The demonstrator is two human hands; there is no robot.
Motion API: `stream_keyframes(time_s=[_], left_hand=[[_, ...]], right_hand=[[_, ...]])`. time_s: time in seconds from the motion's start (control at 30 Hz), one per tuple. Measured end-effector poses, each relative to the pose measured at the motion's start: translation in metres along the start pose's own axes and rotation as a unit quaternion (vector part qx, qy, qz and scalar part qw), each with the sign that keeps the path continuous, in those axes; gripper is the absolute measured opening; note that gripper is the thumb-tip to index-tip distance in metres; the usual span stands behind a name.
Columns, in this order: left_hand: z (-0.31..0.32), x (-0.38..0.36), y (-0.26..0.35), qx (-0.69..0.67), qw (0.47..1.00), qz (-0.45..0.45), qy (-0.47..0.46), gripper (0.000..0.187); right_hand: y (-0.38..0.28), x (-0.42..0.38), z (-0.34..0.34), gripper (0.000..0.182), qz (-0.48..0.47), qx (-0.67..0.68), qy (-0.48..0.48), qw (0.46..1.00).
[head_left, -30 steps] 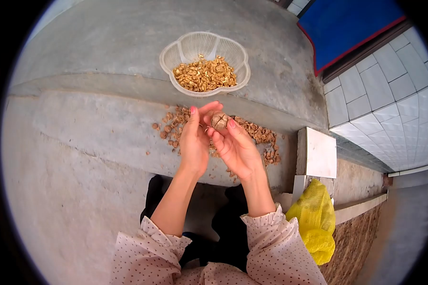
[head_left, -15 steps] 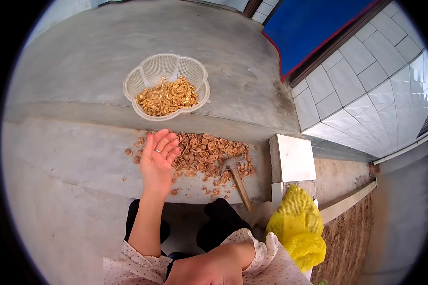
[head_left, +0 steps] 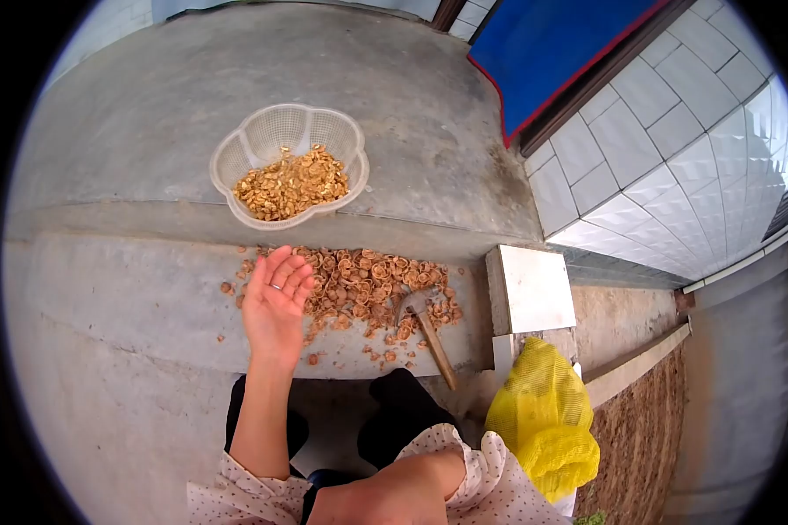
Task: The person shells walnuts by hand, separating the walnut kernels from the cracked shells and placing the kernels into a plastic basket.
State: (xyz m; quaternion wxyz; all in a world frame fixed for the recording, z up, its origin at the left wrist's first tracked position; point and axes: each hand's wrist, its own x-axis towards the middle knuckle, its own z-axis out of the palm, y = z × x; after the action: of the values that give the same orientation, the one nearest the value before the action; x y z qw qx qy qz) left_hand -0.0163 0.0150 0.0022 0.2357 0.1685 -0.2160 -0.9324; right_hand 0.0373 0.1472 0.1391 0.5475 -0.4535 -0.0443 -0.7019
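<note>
My left hand point(head_left: 276, 302) is raised over the shell-strewn step, palm up, fingers loosely curled and apart, with a ring on one finger and nothing in it. Just beyond the fingertips stands a white mesh basket point(head_left: 223, 166), partly filled with walnut kernels point(head_left: 293, 184). Broken brown shells point(head_left: 359, 280) lie behind and to the right of this hand. A hammer point(head_left: 436, 339) rests with its head among them. My right hand point(head_left: 381, 503) is only partly in view at the bottom edge, its fingers hidden.
To the right stands a white-topped block point(head_left: 536, 290), with a yellow mesh bag point(head_left: 543, 411) below it. The concrete step edge point(head_left: 131, 214) runs under the basket. A blue curtain point(head_left: 547, 52) and a tiled wall point(head_left: 630, 131) are at the upper right.
The view has shifted slightly, so the basket, hammer and block appear a little further left. My left hand keeps nearly the same open pose.
</note>
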Motion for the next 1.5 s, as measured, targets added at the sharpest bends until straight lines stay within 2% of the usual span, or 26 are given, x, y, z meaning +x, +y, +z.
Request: stream_keyframes(time_s=[0.07, 0.17, 0.2, 0.23, 0.3, 0.37, 0.43, 0.47, 0.5, 0.57, 0.63, 0.7, 0.73, 0.8, 0.93, 1.0, 1.07, 1.3, 1.5], left_hand=[[0.001, -0.001, 0.000, -0.008, 1.000, 0.000, -0.006, 0.032], [0.006, -0.003, 0.004, -0.008, 1.000, 0.015, -0.016, 0.033], [0.010, -0.004, 0.003, -0.006, 0.999, 0.021, -0.044, 0.035], [0.014, -0.006, 0.005, 0.001, 0.997, 0.027, -0.067, 0.037], [0.025, -0.009, 0.007, 0.027, 0.994, 0.047, -0.091, 0.040], [0.031, -0.017, 0.006, 0.055, 0.992, 0.054, -0.103, 0.043], [0.035, -0.020, 0.002, 0.203, 0.960, 0.136, -0.136, 0.044], [0.029, -0.016, 0.001, 0.307, 0.927, 0.157, -0.150, 0.038], [0.025, -0.016, -0.002, 0.307, 0.928, 0.153, -0.146, 0.038], [0.024, -0.015, -0.004, 0.428, 0.875, 0.178, -0.138, 0.031], [0.024, -0.015, -0.005, 0.440, 0.869, 0.184, -0.134, 0.030], [0.023, -0.018, -0.004, 0.465, 0.853, 0.201, -0.125, 0.029], [0.025, -0.019, -0.004, 0.466, 0.854, 0.198, -0.123, 0.029], [0.029, -0.022, -0.005, 0.432, 0.880, 0.149, -0.133, 0.029], [0.022, -0.019, -0.013, 0.358, 0.919, 0.113, -0.118, 0.029], [0.021, -0.020, -0.014, 0.267, 0.960, 0.046, -0.078, 0.030], [0.024, -0.021, -0.016, 0.258, 0.963, 0.042, -0.063, 0.030], [0.019, -0.019, -0.018, 0.189, 0.981, 0.003, -0.048, 0.029], [0.018, -0.021, -0.019, 0.138, 0.990, -0.025, -0.030, 0.028]], right_hand=[[-0.001, -0.003, 0.002, 0.035, 0.034, 0.017, 0.008, 0.999], [0.000, -0.011, -0.007, 0.036, -0.001, -0.044, 0.001, 0.999], [-0.002, -0.020, -0.023, 0.033, 0.039, -0.149, -0.010, 0.988], [-0.006, -0.027, -0.037, 0.033, 0.051, -0.192, 0.015, 0.980], [-0.023, -0.020, -0.065, 0.032, 0.013, -0.181, 0.255, 0.950], [-0.031, -0.030, -0.098, 0.032, -0.032, -0.159, 0.472, 0.867], [-0.033, -0.049, -0.129, 0.019, -0.038, -0.142, 0.594, 0.791], [-0.031, -0.049, -0.134, 0.018, -0.042, -0.131, 0.613, 0.778], [-0.031, -0.050, -0.136, 0.017, -0.047, -0.121, 0.633, 0.764], [-0.030, -0.043, -0.135, 0.018, -0.039, -0.121, 0.649, 0.750], [-0.031, -0.043, -0.135, 0.019, -0.033, -0.119, 0.665, 0.737], [-0.035, -0.050, -0.137, 0.022, 0.047, -0.229, 0.601, 0.764], [-0.034, -0.049, -0.137, 0.026, 0.059, -0.253, 0.603, 0.754], [-0.033, -0.049, -0.136, 0.026, 0.063, -0.267, 0.603, 0.749], [-0.022, -0.047, -0.136, 0.027, 0.043, -0.292, 0.611, 0.734], [-0.018, -0.046, -0.137, 0.026, 0.042, -0.307, 0.617, 0.723], [-0.015, -0.048, -0.139, 0.028, 0.058, -0.352, 0.624, 0.695], [-0.015, -0.051, -0.140, 0.028, 0.075, -0.350, 0.631, 0.688], [-0.014, -0.054, -0.144, 0.025, 0.091, -0.385, 0.638, 0.661]])
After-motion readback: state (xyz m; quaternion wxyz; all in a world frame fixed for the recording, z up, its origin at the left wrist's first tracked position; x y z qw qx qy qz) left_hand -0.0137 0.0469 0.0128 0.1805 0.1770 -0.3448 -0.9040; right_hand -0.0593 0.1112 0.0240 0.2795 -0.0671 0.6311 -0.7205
